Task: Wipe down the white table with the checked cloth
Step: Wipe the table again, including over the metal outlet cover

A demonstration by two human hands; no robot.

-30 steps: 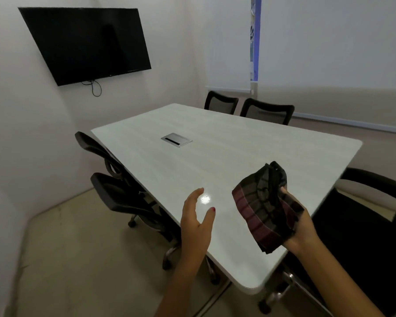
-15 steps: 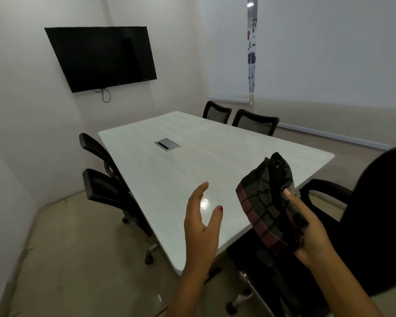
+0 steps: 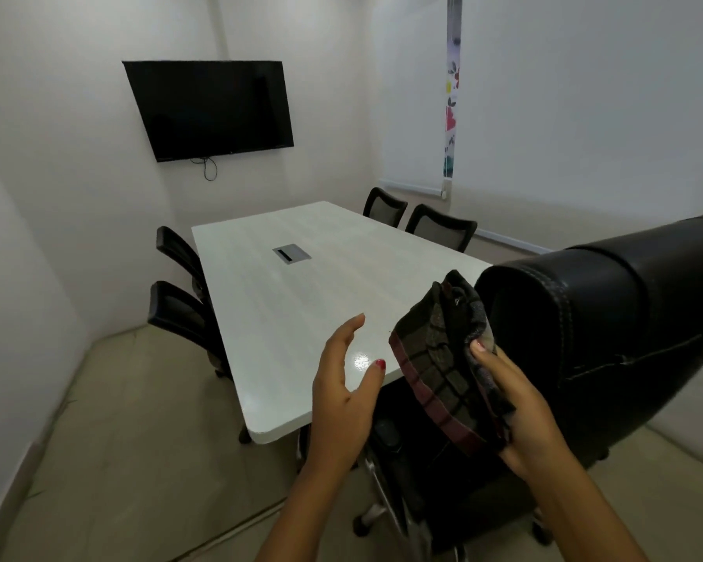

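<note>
Checked cloth [image 3: 435, 371] is bunched in my right hand [image 3: 524, 419], held up before the near right corner of the white table [image 3: 293, 310] and clear of its surface.
My right fingers and thumb curl round the cloth. My left hand [image 3: 341, 395] is just left of it, fingers straight, holding nothing; the hands are apart. A black leather chair back [image 3: 609, 338] stands close on the right. A grey hatch [image 3: 291, 253] sits mid-table.

Near right corner of table [image 3: 301, 302] hidden behind cloth [image 3: 443, 358] and black chair back [image 3: 626, 338]. Chair back cut off by right edge. Fingers of right hand [image 3: 524, 415] hidden behind cloth; only thumb shows. Both forearms cut off at bottom edge. Seats of far chairs [image 3: 384, 206] hidden behind table.
</note>
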